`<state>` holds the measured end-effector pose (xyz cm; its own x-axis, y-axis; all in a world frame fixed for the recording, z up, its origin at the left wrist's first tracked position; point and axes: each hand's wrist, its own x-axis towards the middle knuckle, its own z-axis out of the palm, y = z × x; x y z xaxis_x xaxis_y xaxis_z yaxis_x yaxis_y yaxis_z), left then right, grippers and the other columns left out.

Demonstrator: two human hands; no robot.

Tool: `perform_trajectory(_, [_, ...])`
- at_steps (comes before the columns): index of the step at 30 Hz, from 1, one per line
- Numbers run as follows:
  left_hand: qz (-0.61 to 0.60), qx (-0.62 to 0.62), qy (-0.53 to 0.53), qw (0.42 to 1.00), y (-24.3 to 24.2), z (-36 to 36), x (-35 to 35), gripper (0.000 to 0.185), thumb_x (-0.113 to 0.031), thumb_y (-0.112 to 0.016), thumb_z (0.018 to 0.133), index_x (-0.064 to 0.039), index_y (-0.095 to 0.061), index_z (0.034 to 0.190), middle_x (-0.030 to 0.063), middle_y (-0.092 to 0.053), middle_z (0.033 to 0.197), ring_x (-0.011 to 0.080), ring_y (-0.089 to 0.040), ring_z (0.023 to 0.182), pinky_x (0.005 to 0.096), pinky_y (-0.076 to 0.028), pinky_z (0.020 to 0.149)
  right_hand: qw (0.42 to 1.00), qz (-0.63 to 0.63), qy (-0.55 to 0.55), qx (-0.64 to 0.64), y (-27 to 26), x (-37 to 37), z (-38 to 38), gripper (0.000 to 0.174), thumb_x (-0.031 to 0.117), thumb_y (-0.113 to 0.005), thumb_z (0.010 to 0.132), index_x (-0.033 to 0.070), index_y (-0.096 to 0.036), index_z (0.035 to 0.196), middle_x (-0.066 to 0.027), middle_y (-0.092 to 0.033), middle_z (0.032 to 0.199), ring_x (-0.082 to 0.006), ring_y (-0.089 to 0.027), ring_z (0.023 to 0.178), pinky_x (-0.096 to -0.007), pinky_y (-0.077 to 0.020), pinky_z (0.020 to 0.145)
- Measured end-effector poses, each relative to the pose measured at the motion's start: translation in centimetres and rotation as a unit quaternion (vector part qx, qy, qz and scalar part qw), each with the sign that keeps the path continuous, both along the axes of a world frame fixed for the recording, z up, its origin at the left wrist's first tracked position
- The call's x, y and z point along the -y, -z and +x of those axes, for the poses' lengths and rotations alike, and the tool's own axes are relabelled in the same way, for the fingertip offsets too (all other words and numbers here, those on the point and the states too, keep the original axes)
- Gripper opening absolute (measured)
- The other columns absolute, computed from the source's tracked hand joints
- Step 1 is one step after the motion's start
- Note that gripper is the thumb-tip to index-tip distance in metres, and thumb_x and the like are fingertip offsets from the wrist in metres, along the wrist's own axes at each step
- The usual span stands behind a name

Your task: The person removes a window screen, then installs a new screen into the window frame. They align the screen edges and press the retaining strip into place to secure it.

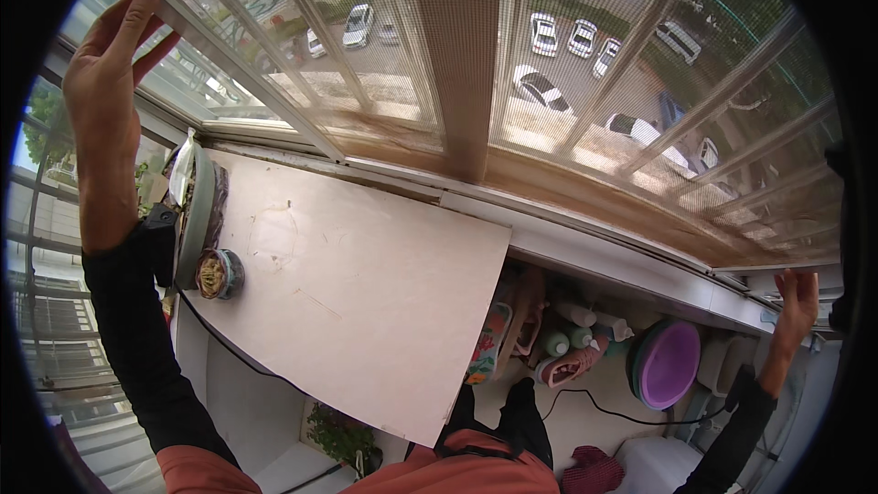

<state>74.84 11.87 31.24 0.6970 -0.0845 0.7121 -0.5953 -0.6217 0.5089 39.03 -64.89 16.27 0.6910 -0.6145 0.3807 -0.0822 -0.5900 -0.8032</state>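
Note:
A large mesh window screen spans the view before me, with a light metal frame along its left side. At the upper left, my left hand is raised and grips this frame, thumb in front and fingers behind. Far to the right, my right hand has its fingertips at the screen's lower right edge; the rim of the view partly hides the contact. Below the screen runs a white window track. Between the left frame and the wall, a strip of window glass shows.
A pale tabletop carries a small potted cactus and a long planter. Bottles and purple basins stand on the floor at right, near a black cable. Metal bars and parked cars lie outside.

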Motion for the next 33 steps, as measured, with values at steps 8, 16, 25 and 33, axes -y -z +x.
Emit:
perform_trajectory(8, [-0.107,-0.050,0.054,0.992,0.8,-2.0,3.6,0.041,-0.027,-0.080,0.093,0.002,-0.069,0.121,0.0153,-0.074,0.114,0.0249,-0.073,0.106,0.0416,-0.064,0.092,0.998,0.061,-0.001,-0.001,1.3,1.4,-1.2,0.032,0.008,-0.068,0.101,0.003,-0.063,0.132,-0.0019,-0.069,0.115,-0.0111,-0.065,0.104,-0.0304,-0.0563,0.092])
perform_trajectory(16, [-0.091,-0.052,0.019,0.994,1.7,-1.1,3.0,0.045,-0.027,-0.078,0.095,0.006,-0.065,0.123,0.0153,-0.072,0.112,0.0228,-0.073,0.103,0.0375,-0.065,0.089,0.997,0.035,-0.064,-0.024,2.5,0.6,0.5,0.024,0.009,-0.069,0.101,0.004,-0.066,0.124,0.0011,-0.070,0.108,-0.0071,-0.062,0.099,-0.0254,-0.0499,0.087])
perform_trajectory(25, [-0.099,-0.107,-0.025,0.989,0.9,0.2,0.6,0.045,-0.026,-0.075,0.097,0.008,-0.064,0.124,0.0163,-0.071,0.115,0.0242,-0.073,0.103,0.0363,-0.064,0.090,0.994,0.035,-0.104,-0.003,2.1,-4.7,3.5,0.022,0.008,-0.069,0.100,0.002,-0.067,0.121,0.0016,-0.071,0.105,-0.0067,-0.062,0.095,-0.0253,-0.0524,0.081])
perform_trajectory(33, [-0.114,-0.068,0.000,0.991,1.0,0.8,0.4,0.040,-0.033,-0.076,0.094,0.005,-0.072,0.104,0.0149,-0.076,0.093,0.0222,-0.075,0.078,0.0330,-0.062,0.068,0.994,0.002,-0.097,-0.055,1.6,-4.7,4.2,0.017,0.016,-0.067,0.102,0.004,-0.067,0.115,0.0020,-0.071,0.101,-0.0062,-0.064,0.089,-0.0248,-0.0555,0.072])
